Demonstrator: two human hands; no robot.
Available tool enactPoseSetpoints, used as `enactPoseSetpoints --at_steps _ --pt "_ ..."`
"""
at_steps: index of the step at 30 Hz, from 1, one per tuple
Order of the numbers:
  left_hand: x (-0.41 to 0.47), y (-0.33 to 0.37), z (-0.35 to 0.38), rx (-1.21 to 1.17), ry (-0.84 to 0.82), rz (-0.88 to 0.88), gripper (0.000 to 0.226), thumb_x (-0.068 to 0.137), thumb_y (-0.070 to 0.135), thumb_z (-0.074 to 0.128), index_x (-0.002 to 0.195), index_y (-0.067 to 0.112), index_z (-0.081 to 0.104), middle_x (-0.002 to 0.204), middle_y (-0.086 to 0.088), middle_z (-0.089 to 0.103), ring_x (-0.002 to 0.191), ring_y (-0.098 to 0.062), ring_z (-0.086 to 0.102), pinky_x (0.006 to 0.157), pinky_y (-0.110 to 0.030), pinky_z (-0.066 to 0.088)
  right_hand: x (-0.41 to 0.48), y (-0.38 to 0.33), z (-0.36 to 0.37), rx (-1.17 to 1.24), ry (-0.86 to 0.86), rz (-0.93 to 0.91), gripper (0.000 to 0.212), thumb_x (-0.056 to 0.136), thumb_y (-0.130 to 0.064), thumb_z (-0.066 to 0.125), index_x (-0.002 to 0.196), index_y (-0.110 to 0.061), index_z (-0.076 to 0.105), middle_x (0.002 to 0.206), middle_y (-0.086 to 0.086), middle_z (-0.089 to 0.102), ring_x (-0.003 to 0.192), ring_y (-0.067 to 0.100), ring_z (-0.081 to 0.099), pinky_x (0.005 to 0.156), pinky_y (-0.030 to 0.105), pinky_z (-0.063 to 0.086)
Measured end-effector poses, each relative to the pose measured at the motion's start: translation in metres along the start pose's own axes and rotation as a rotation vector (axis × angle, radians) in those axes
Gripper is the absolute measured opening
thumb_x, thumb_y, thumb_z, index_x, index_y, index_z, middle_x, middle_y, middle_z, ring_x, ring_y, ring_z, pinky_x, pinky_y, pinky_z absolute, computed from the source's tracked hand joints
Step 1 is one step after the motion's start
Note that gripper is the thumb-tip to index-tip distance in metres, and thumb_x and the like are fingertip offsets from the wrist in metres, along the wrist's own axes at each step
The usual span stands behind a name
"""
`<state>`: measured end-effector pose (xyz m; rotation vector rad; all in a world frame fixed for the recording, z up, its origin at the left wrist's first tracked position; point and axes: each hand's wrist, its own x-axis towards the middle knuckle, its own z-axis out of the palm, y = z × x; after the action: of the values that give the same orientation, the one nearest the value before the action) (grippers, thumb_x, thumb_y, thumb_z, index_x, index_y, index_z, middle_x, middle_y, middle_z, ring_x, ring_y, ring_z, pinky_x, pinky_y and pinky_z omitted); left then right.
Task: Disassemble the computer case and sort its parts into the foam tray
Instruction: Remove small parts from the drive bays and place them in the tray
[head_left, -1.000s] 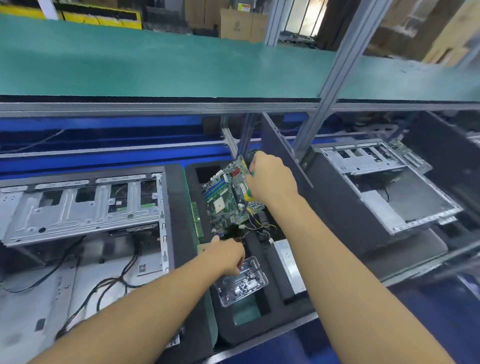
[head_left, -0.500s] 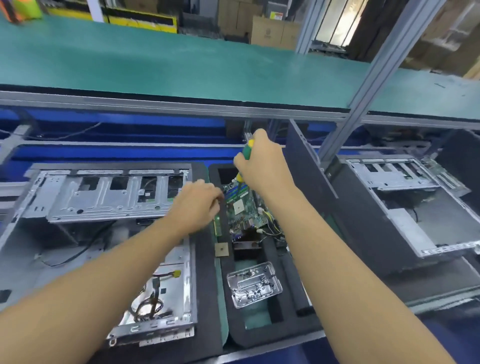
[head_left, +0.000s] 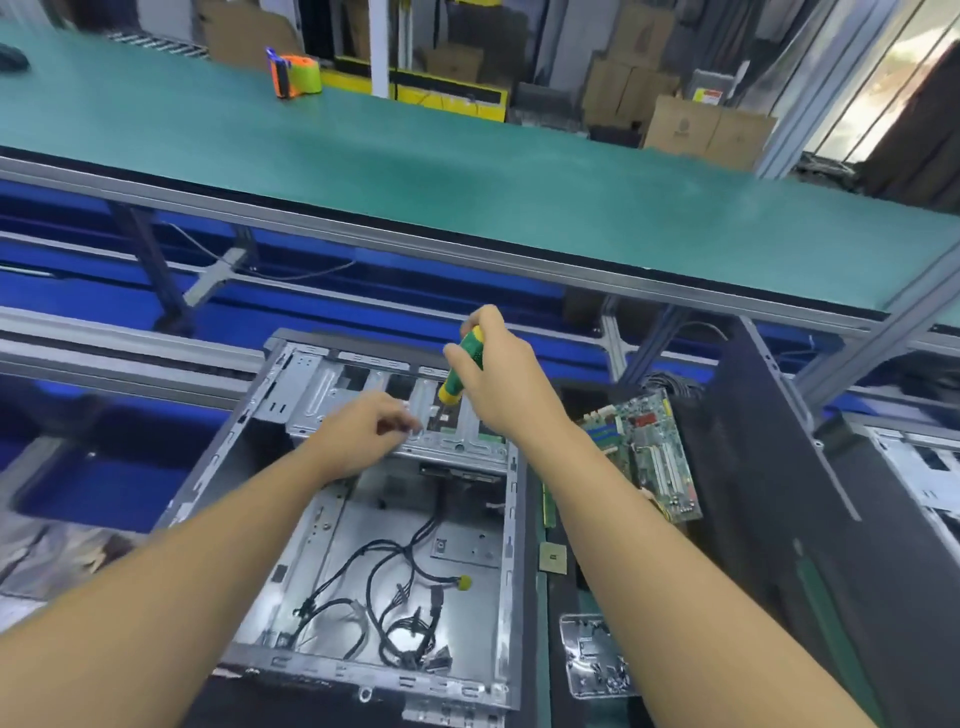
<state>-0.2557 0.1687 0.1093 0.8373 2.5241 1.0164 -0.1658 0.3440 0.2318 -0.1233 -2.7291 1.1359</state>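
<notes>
open case (head_left: 332, 561) beside the foam tray (head_left: 556, 649)
motherboard (head_left: 654, 457) sits tilted in the tray. right hand (head_left: 498, 379) grips a screwdriver (head_left: 460, 371) over the drive cage (head_left: 447, 441) - left hand (head_left: 363, 436) curls at the cage rim, grip unclear.

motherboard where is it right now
Head view, right of centre: the motherboard sits in the foam tray, just right of the open computer case, partly behind the right forearm.
</notes>
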Motion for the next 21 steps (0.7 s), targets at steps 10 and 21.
enactPoseSetpoints --at_steps 10,21 --pt "0.002 0.005 0.001 0.103 0.011 -0.004 0.017 0.092 0.026 0.068 0.106 0.031 0.074 0.105 0.007 0.058 0.096 -0.012 0.057 0.091 -0.037 0.050 0.014 0.005 0.015 -0.091 -0.013 0.053 0.013 0.104 -0.035 0.049 0.106 -0.026 0.040 0.089 0.000 0.065 0.052 0.002 0.052 0.045 0.016 0.034" --pt "0.005 0.004 0.005 0.120 0.036 0.004 0.014 0.091 0.030 0.068 0.101 0.036 0.076 0.104 0.010 0.059 0.095 -0.010 0.056 0.088 -0.036 0.050 0.012 0.004 0.017 -0.121 -0.005 0.058 0.015 0.103 -0.036 0.050 0.106 -0.025 0.040 0.085 -0.002 0.061 0.057 0.009 0.050 0.050 0.026 0.036"
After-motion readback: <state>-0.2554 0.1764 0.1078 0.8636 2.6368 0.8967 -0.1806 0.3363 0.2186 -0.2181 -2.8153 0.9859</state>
